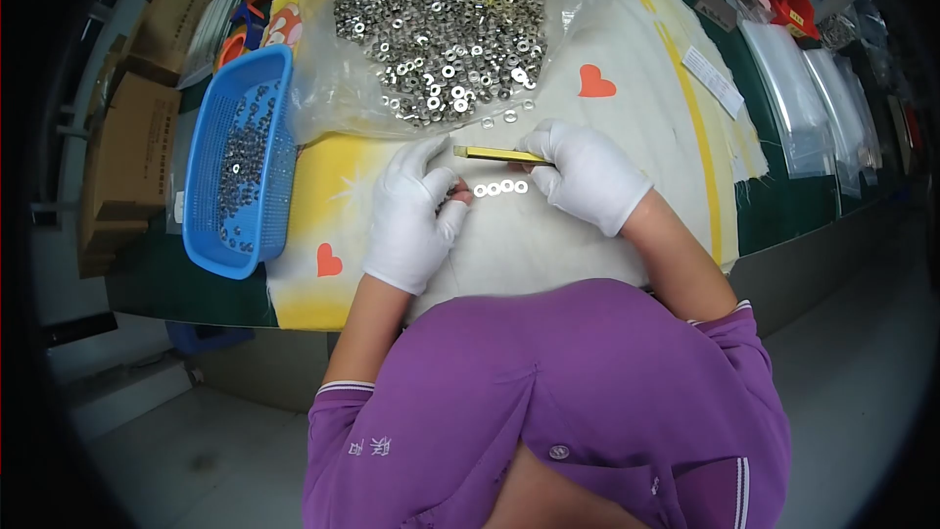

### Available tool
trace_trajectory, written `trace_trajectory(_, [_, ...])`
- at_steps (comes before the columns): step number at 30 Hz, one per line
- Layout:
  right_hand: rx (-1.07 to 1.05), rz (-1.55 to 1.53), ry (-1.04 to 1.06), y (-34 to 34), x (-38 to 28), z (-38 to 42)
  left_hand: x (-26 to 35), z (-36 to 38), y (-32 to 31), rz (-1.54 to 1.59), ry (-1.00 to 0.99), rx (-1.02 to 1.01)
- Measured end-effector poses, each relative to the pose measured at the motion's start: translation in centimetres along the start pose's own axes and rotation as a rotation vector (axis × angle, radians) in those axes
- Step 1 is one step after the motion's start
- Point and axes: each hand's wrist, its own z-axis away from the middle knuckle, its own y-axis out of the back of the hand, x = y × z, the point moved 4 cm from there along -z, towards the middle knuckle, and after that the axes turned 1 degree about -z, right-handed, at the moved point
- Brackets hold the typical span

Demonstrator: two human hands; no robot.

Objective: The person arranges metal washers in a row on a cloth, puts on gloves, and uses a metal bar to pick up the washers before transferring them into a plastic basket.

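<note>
Nearest, the purple shirt (578, 362) meets the near edge of the cloth (548, 255), so there is little room on that side. The left hand (409, 220), in a white glove, has its fingers bent, bare fingertips at the left end of a row of washers (500, 188); whether they pinch one I cannot tell. The right hand (592, 176), gloved too, has its fingers closed on the right end of a yellow tool (494, 155), which points left, just beyond the row. The cloth gives room to the right, out to its yellow stripe, and less to the left, where the blue basket (201, 211) stands over the cloth's left edge with small metal parts inside. The four washers of the row are flat, pale rings with round holes, lying side by side between the hands. Farther off, three loose washers (510, 118) lie short of the clear plastic bag (323, 88), heaped with shiny silver ones. Clear bags (793, 98) lie beyond the cloth's right edge
</note>
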Motion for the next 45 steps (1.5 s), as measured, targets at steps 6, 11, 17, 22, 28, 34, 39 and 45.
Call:
trace_trajectory(6, [0.009, 0.011, 0.014, -0.3, 0.3, -0.1, -0.2, -0.1, -0.3, 0.060, 0.047, 0.010])
trace_trajectory(11, [-0.076, 0.028, 0.016, 0.1, -0.2, 0.2, -0.1, 0.1, -0.1, 0.047, 0.017, 0.028])
trace_trajectory(17, [-0.092, 0.079, 0.030, -0.2, -0.2, 0.0, -0.9, 1.2, 0.6, 0.015, 0.086, -0.022])
trace_trajectory(22, [-0.080, -0.055, 0.015, -0.6, 0.1, 0.0, -1.7, 1.8, 0.8, 0.023, 0.134, 0.018])
trace_trajectory(28, [-0.086, -0.045, -0.012, 0.0, -0.2, -0.1, -1.3, 1.1, 0.6, 0.025, 0.091, 0.011])
trace_trajectory(34, [-0.057, -0.012, 0.000, -0.1, 0.1, 0.0, -1.4, 0.7, 0.2, 0.043, 0.097, 0.004])
trace_trajectory(39, [0.037, -0.023, -0.040, 0.5, 0.3, -0.1, -1.6, 1.6, 0.6, 0.061, 0.136, 0.003])
trace_trajectory(45, [0.165, -0.041, -0.063, 1.1, 0.9, -0.1, -2.8, 2.2, 0.7, 0.146, 0.221, 0.043])
